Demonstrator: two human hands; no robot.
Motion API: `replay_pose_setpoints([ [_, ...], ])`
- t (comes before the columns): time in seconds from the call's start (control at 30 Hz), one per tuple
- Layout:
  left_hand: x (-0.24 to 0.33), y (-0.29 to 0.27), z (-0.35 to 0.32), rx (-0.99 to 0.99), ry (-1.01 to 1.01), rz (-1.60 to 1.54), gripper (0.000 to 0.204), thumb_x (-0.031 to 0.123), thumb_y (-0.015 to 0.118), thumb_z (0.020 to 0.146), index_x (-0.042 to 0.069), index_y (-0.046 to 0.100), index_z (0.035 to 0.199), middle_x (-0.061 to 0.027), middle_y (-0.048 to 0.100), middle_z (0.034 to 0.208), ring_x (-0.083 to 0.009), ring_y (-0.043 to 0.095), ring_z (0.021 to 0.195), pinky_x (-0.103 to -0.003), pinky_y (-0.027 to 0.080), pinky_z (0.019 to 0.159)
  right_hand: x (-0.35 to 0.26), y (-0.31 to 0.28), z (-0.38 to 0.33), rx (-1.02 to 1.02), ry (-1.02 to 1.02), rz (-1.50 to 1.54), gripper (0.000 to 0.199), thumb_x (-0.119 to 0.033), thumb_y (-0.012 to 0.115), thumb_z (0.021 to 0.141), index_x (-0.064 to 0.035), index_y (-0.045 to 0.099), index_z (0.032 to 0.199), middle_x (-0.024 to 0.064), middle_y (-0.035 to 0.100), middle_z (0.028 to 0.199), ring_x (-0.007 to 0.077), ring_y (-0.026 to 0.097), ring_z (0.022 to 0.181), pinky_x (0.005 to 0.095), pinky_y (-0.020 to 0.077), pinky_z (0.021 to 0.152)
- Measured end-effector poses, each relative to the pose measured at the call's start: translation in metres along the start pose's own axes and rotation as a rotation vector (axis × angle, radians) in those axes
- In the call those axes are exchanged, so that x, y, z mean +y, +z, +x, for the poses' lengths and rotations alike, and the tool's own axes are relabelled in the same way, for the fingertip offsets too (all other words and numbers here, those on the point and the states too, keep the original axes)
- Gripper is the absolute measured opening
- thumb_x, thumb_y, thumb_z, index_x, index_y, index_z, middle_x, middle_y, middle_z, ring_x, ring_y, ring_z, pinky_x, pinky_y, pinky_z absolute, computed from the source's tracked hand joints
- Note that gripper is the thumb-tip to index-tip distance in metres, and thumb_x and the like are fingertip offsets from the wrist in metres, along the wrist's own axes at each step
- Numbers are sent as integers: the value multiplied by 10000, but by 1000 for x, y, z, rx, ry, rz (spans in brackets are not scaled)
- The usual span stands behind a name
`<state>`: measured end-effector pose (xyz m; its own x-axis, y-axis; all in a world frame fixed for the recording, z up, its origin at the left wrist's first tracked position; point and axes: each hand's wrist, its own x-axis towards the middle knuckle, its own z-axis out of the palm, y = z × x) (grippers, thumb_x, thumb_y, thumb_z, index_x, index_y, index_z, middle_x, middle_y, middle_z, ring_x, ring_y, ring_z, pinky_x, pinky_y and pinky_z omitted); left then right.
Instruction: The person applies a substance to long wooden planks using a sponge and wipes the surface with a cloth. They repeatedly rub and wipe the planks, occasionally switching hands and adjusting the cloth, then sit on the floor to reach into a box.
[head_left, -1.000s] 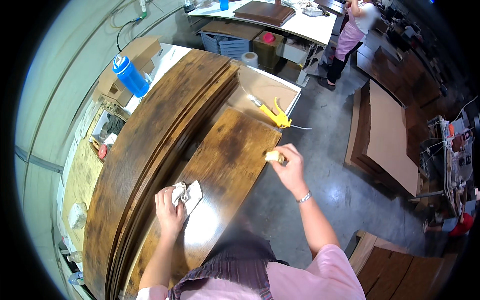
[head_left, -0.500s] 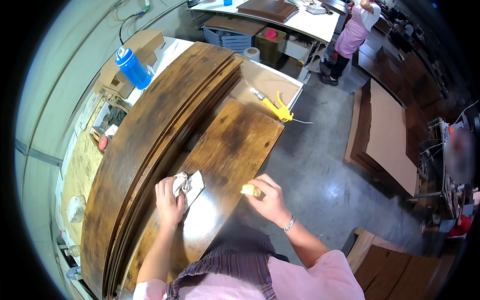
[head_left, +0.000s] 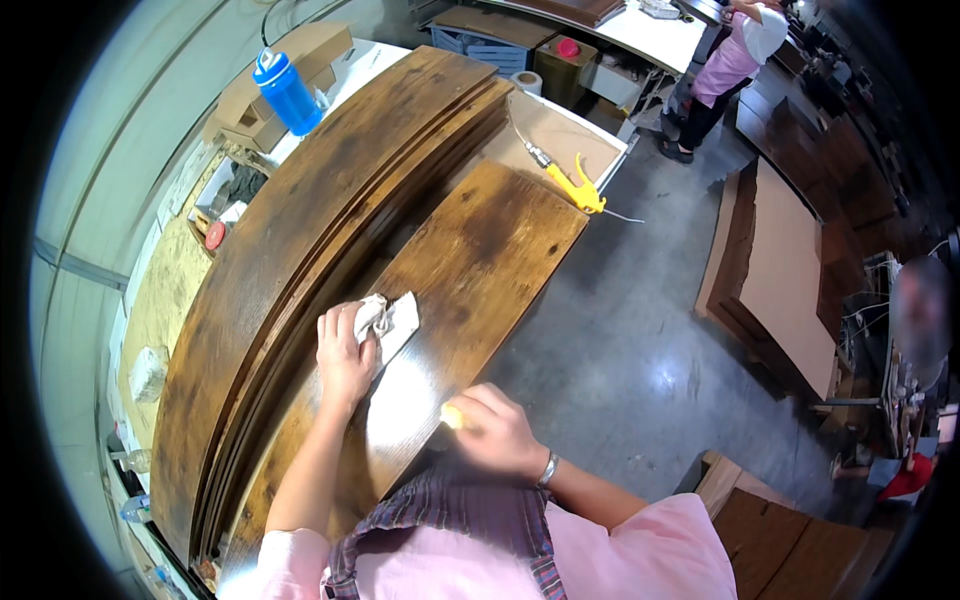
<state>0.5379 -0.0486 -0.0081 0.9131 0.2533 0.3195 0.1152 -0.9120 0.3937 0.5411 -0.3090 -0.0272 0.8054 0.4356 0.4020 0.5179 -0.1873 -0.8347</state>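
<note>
A brown wood-grain board (head_left: 490,240) lies lengthwise before me. On its left part my left hand (head_left: 345,355) is closed round a crumpled white cloth (head_left: 398,322), which rests on the surface. My right hand (head_left: 502,438), slightly blurred, pinches a small pale yellow piece (head_left: 453,415) at the board's near right edge; it looks like sponge, but I cannot be sure. A stack of similar boards (head_left: 330,190) stands along the left side of this one. Beyond the far end lies a yellow air blow gun (head_left: 578,190) with a thin nozzle and hose.
A blue bottle (head_left: 288,95) and a cardboard box (head_left: 250,110) stand behind the stack. Grey floor (head_left: 620,330) runs along the right, with stacked panels (head_left: 775,280) farther off. More brown boards (head_left: 780,540) sit at lower right. A person in a pink apron (head_left: 725,70) stands far back.
My right hand has moved left and nearer to me with the yellow piece, to the board's edge. My left hand keeps the cloth at about the same spot. The whole view has shifted slightly.
</note>
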Motion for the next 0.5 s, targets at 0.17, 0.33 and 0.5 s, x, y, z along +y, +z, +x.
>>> replay_pose_setpoints([
  [0.17,-5,-1,-6,14,-16,-24,448,48,663,777,61,573,1216,-146,576,1197,-349,540,1106,-435,465,948,19,-25,52,270,48,-154,259,31,734,719,4,685,972,147,635,933,307,643,836,355,532,737],
  [0.33,-13,-6,-12,38,-41,-88,436,58,658,792,55,580,1221,-143,584,1202,-351,545,1111,-432,453,970,5,1,19,173,53,-163,317,24,734,692,6,674,1003,150,631,962,330,633,882,390,526,779],
  [0.5,-33,-23,-47,31,-64,-149,427,65,665,806,39,582,1224,-153,592,1206,-356,544,1129,-431,445,985,-59,60,-54,-45,13,3,329,14,733,694,-3,665,1016,119,607,973,297,625,888,378,521,770],
])
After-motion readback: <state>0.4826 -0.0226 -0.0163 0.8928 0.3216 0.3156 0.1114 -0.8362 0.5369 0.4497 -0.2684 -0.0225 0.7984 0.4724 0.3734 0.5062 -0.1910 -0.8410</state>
